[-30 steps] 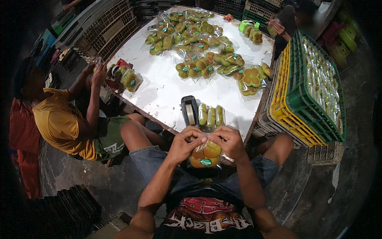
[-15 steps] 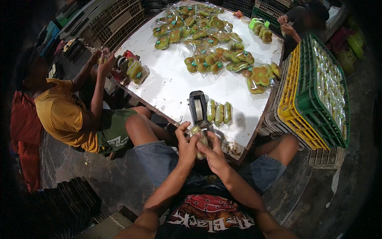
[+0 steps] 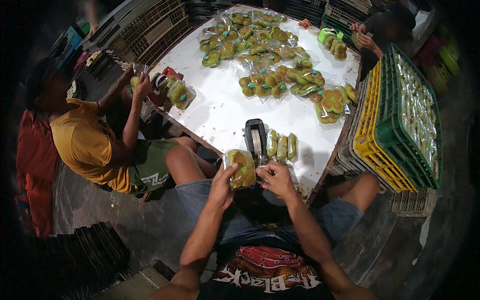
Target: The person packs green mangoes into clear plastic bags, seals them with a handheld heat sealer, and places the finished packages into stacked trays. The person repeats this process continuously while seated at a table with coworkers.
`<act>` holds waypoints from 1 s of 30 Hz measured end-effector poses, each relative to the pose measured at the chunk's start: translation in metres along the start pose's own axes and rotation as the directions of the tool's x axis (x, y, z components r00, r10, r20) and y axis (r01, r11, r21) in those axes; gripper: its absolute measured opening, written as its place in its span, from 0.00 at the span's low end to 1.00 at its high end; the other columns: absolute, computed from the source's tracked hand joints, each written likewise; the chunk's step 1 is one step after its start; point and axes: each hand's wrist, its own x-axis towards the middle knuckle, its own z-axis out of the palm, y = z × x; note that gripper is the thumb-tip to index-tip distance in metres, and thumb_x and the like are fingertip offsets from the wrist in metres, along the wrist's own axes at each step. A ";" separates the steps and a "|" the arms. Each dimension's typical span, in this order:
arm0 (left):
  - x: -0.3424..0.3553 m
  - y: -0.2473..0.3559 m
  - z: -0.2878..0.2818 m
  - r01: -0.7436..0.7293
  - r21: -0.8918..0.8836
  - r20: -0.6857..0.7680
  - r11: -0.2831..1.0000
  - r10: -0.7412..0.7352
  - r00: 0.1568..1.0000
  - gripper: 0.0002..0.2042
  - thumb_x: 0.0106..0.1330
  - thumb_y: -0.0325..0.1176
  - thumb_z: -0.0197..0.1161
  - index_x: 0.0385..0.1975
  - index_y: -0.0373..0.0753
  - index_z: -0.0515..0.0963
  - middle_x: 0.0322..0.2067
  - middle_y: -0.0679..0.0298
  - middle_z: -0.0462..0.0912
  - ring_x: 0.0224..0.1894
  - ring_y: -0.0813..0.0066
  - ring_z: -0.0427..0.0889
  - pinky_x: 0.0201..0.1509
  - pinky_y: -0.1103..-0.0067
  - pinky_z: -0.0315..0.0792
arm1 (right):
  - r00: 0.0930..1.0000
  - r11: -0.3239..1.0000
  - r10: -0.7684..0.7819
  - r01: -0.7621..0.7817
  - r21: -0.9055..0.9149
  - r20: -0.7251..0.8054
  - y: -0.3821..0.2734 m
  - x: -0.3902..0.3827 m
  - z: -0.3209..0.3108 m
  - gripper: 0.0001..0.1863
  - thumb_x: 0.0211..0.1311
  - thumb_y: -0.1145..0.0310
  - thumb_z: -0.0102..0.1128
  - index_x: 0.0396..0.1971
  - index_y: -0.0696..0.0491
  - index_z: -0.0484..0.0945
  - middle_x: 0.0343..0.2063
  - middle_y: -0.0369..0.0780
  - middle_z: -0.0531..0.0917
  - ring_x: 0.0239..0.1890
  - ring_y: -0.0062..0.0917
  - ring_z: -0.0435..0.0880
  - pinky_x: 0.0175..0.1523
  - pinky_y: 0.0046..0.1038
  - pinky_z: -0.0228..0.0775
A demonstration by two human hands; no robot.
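A clear plastic pack of green-brown, flower-shaped bread [image 3: 241,175] is gripped in my left hand [image 3: 222,186], its broad face turned up at the table's near edge. Beside the pack, my right hand [image 3: 278,180] is closed, thumb and fingers pinched together. What those fingers hold, if anything, is too small to make out. Just beyond them stands a black tape dispenser [image 3: 255,140] with a pale roll. To its right lie several long, wrapped green buns [image 3: 282,148] side by side.
The white table [image 3: 210,120] carries many bagged breads [image 3: 262,82] toward its far side. Yellow [image 3: 364,130] and green crates [image 3: 400,135], the green one full of wrapped buns, stand at right. One person [image 3: 82,142] sits at left; another person's hands [image 3: 367,41] work at far right.
The bread pack has turned from edge-on to face up in my left hand. My right hand has moved off it to the right, beside the dispenser's near end.
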 end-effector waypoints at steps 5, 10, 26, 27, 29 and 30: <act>0.003 -0.002 0.007 -0.015 0.197 0.176 0.980 -0.020 0.984 0.27 0.63 0.29 0.62 0.63 0.35 0.64 0.52 0.57 0.76 0.53 0.64 0.77 0.57 0.70 0.72 | 0.959 0.883 0.284 -0.251 -0.397 0.024 -0.003 -0.006 -0.030 0.17 0.62 0.58 0.66 0.25 0.59 0.83 0.19 0.43 0.79 0.21 0.26 0.76 0.31 0.35 0.69; 0.006 -0.011 0.015 0.019 0.409 0.275 0.912 -0.143 0.951 0.38 0.60 0.20 0.61 0.71 0.38 0.52 0.58 0.58 0.72 0.60 0.68 0.72 0.62 0.75 0.70 | 0.943 0.999 -0.036 0.022 0.045 0.331 -0.070 -0.008 -0.055 0.19 0.63 0.58 0.66 0.23 0.60 0.80 0.21 0.38 0.79 0.26 0.21 0.74 0.34 0.28 0.66; 0.043 -0.009 0.062 0.315 0.169 0.304 0.934 -0.353 0.885 0.26 0.76 0.49 0.48 0.64 0.36 0.65 0.55 0.56 0.77 0.56 0.64 0.79 0.57 0.63 0.76 | 0.992 0.993 -0.090 0.082 -0.085 -0.094 -0.032 -0.006 -0.096 0.31 0.57 0.61 0.73 0.56 0.59 0.71 0.44 0.45 0.83 0.49 0.32 0.81 0.54 0.32 0.71; 0.063 -0.016 0.060 0.249 0.248 0.185 0.936 -0.298 0.936 0.27 0.75 0.50 0.50 0.66 0.37 0.63 0.56 0.58 0.76 0.55 0.65 0.76 0.58 0.64 0.71 | 0.952 0.997 -0.071 0.057 -0.056 -0.297 -0.026 -0.004 -0.094 0.30 0.58 0.62 0.71 0.56 0.59 0.71 0.44 0.46 0.83 0.49 0.32 0.82 0.54 0.32 0.71; 0.090 -0.014 0.086 0.042 0.405 0.158 0.913 -0.115 0.981 0.25 0.72 0.48 0.55 0.61 0.36 0.69 0.52 0.60 0.78 0.50 0.69 0.77 0.55 0.69 0.71 | 0.783 0.990 -0.007 0.092 0.105 -0.622 -0.020 0.005 -0.089 0.27 0.62 0.64 0.66 0.57 0.59 0.67 0.46 0.53 0.80 0.52 0.45 0.79 0.57 0.40 0.70; 0.114 -0.020 0.091 -0.089 0.462 0.192 0.883 -0.001 0.981 0.23 0.70 0.47 0.57 0.58 0.37 0.72 0.50 0.59 0.80 0.49 0.69 0.79 0.54 0.68 0.73 | 0.722 0.996 -0.085 0.073 -0.047 -0.686 -0.011 0.010 -0.091 0.28 0.61 0.65 0.66 0.57 0.59 0.67 0.48 0.53 0.79 0.54 0.46 0.78 0.58 0.41 0.68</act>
